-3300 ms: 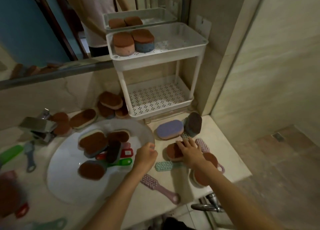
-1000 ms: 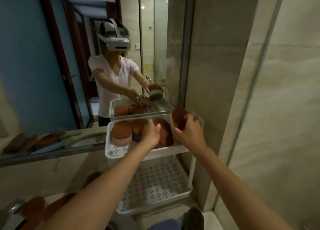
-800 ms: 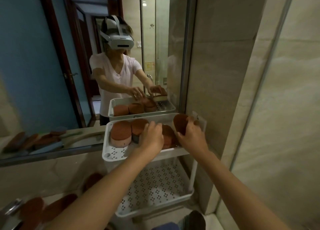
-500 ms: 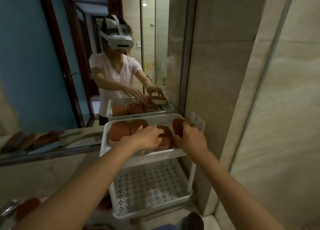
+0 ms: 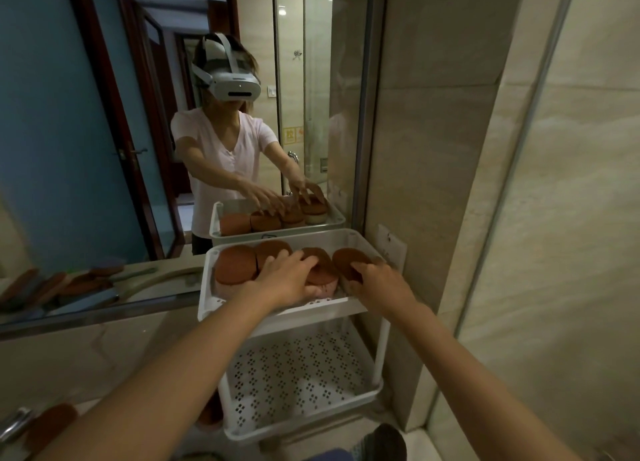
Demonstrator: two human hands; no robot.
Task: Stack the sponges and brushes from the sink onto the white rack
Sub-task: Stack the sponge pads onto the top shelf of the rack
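The white rack (image 5: pixel 277 313) stands against the mirror with two tiers. Its top tier holds a row of several brown-topped sponges. The leftmost sponge (image 5: pixel 235 264) and the one beside it (image 5: pixel 272 249) lie free. My left hand (image 5: pixel 291 278) lies over the third sponge (image 5: pixel 323 273), fingers on top and thumb at its pink front side. My right hand (image 5: pixel 375 282) grips the near edge of the rightmost sponge (image 5: pixel 348 256), which lies flat at the tier's right end.
The rack's perforated lower tier (image 5: pixel 294 374) holds nothing. A dark brush (image 5: pixel 386 440) and a blue sponge (image 5: pixel 329 455) show at the bottom edge. Another brown sponge (image 5: pixel 52 422) and the faucet (image 5: pixel 14 424) are at the lower left. A tiled wall (image 5: pixel 433 183) closes the right side.
Both hands came down into the top tier with their sponges. The right sponge went from tilted upright to lying flat; the left one settled beside it.
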